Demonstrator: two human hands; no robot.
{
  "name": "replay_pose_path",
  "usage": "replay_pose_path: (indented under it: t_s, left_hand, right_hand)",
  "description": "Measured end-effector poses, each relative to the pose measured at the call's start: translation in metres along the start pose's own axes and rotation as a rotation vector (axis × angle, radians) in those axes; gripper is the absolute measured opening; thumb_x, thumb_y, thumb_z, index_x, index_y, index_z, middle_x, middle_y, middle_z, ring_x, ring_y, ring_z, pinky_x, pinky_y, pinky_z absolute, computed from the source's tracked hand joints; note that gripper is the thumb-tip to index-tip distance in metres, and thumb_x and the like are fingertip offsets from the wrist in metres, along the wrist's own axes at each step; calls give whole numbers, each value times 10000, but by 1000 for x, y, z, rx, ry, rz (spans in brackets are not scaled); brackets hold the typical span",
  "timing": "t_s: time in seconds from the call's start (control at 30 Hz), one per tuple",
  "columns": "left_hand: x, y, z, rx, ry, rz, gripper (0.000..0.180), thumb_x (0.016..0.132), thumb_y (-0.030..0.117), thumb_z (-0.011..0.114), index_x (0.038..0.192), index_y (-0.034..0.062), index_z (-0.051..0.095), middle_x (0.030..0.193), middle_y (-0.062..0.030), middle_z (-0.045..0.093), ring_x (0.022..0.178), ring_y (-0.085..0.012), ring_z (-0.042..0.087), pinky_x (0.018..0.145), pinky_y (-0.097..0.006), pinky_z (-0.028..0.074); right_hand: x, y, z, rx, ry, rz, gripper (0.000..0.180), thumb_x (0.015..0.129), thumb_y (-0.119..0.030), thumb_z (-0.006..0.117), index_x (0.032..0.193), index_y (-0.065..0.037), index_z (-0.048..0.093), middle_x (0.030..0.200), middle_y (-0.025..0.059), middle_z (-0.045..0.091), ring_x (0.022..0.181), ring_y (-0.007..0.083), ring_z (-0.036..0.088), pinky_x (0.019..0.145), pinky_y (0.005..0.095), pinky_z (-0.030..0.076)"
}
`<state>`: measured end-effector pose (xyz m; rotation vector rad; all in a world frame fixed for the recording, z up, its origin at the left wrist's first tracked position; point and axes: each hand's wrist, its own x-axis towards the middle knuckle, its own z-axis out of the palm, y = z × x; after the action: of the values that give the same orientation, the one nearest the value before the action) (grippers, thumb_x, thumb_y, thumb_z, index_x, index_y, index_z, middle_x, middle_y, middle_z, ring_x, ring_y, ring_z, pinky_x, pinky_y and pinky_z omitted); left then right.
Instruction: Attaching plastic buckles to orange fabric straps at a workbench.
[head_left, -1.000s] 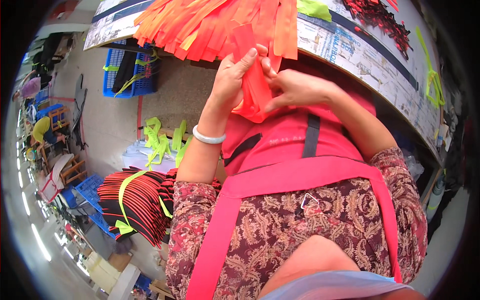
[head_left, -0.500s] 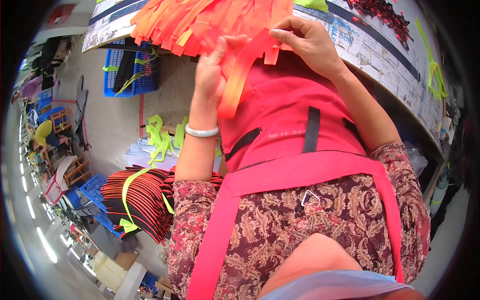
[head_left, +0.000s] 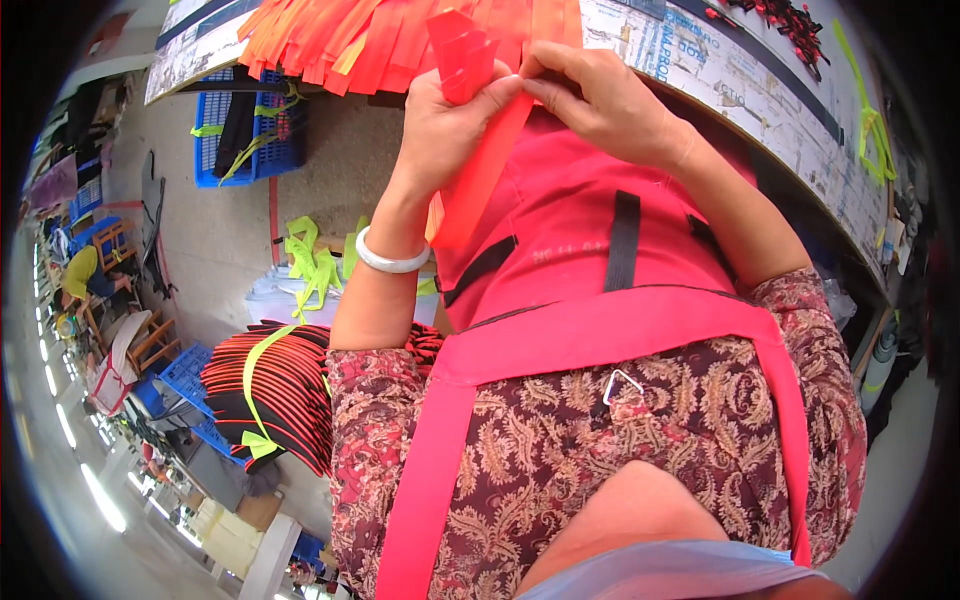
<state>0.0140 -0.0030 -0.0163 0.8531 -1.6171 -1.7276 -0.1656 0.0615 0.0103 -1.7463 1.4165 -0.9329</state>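
Observation:
A small bunch of bright orange fabric strips point(head_left: 484, 180) is wrapped in my left hand point(head_left: 436, 135). Its folded ends stick up above the fist, and the rest hangs down over the pink apron. With fingertips pinched, my right hand point(head_left: 615, 108) meets the left thumb at the edge of the bunch. It seems to grip a strip there, though the fingers partly hide the spot. Just beyond both hands, a thick pile of loose orange strips point(head_left: 345, 45) drapes over the edge of the worktable point(head_left: 690, 60).
Small black-and-red pieces point(head_left: 770, 30) lie at the table's far right, near a yellow-green strap point(head_left: 875, 145). Left of me, a blue crate point(head_left: 245, 150) stands under the table edge. A tied stack of black-and-red pieces point(head_left: 275, 385) and yellow-green strips point(head_left: 315, 265) lie at lower left.
My left hand has closed round the strips, with their ends now standing up from the fist. The right hand has come left and down to meet it.

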Motion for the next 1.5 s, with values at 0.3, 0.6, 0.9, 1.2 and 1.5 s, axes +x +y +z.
replay_pose_path:
  t_s: [0.3, 0.6, 0.9, 1.2, 1.5]
  left_hand:
    - [6, -6, 22, 182, 175, 321, 57, 884, 63, 620, 856, 15, 606, 724, -35, 635, 667, -95, 589, 583, -257, 475]
    - [-9, -15, 8, -133, -7, -99, 122, 885, 62, 624, 958, -32, 650, 767, -47, 650, 712, -105, 610, 659, -228, 495]
    - [-15, -17, 22, -193, -14, -121, 144, 887, 80, 625, 979, -22, 668, 777, -42, 660, 631, -60, 555, 553, -184, 422]
    - [-21, -23, 26, -72, 23, -2, 161, 874, 99, 652, 995, -4, 681, 749, -4, 651, 559, -26, 501, 487, -178, 379]
    - [-20, -13, 24, -25, 7, 42, 151, 869, 95, 657, 991, 13, 691, 706, 22, 624, 550, -25, 497, 482, -182, 387]
  right_hand:
    - [-6, 38, 21, 1069, 18, 552, 125, 912, -161, 570, 926, -40, 594, 742, -6, 583, 611, 65, 515, 550, 202, 422]
    - [-24, 31, 4, 999, 57, 485, 317, 924, -78, 541, 1202, 69, 500, 1105, 157, 607, 1024, 189, 607, 953, 276, 462]
    - [-34, 36, 1, 912, 121, 517, 271, 922, -181, 587, 1077, 42, 581, 942, 130, 662, 838, 156, 661, 778, 268, 543]
    - [-31, 28, 4, 976, 10, 551, 269, 931, -218, 575, 1078, 6, 598, 910, 101, 670, 754, 125, 646, 695, 233, 524]
    - [-31, 22, 12, 907, 61, 501, 234, 923, -194, 586, 1059, -6, 613, 867, 83, 673, 728, 122, 646, 696, 237, 530]
